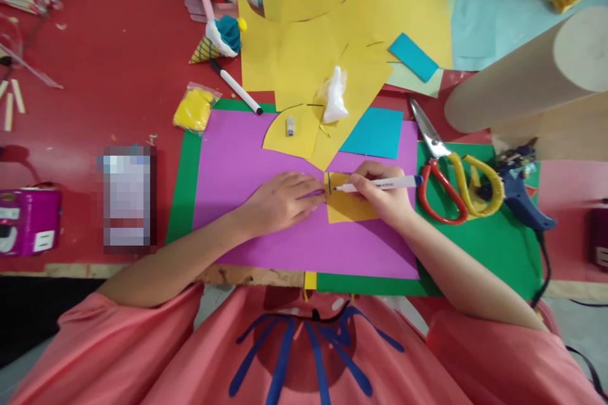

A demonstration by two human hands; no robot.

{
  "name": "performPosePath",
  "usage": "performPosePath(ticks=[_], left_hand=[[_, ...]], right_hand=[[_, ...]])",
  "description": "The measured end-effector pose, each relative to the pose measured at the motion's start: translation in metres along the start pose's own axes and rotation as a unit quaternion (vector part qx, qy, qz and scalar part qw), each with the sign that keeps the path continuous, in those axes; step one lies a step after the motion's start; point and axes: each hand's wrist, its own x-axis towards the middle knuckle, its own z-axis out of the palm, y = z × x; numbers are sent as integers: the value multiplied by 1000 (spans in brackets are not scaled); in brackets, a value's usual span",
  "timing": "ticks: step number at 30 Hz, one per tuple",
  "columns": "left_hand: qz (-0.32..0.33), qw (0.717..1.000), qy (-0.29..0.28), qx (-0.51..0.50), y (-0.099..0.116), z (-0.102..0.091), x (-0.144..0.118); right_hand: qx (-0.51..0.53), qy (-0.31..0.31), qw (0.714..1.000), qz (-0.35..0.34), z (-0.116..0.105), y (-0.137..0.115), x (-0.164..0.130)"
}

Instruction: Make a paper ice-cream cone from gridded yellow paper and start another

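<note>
Marker (380,184), white-barrelled with a dark tip, lies nearly level in the right hand (382,193), its long axis running left to right across the purple sheet (247,158), with the tip pointing left and the blue cap end pointing right toward the scissors (451,177). The right hand's fingers are curled closed around the barrel in a writing grip, the wrist resting low and the forearm coming in from the lower right. The tip touches the left edge of a small yellow paper piece (344,205), right where a short dark line runs along that edge. This yellow piece lies flat on the purple sheet, toward its right side. The left hand (280,201) lies palm down on the purple sheet just left of the yellow piece, fingers stretched out loosely and close together, with the fingertips (317,195) reaching the piece's left edge beside the marker tip; its forearm comes in from the lower left. The purple sheet lies on a green sheet (484,247). Beyond the purple sheet's far edge lie larger yellow sheets (304,57) and a blue square (375,131). A glue gun (520,193) lies right of the scissors.
</note>
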Motion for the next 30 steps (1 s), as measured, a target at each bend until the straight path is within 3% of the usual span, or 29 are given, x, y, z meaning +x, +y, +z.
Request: performPosePath(ticks=[6,19,30], left_hand=[[6,1000,6,5,0,-1,1],[15,1000,9,10,0,-4,2],[5,1000,-6,4,-1,0,-2]], right_hand=[[-47,-32,998,0,0,5,-16],[-92,-33,995,-28,4,8,-15],[-101,-88,989,-66,2,7,-15]])
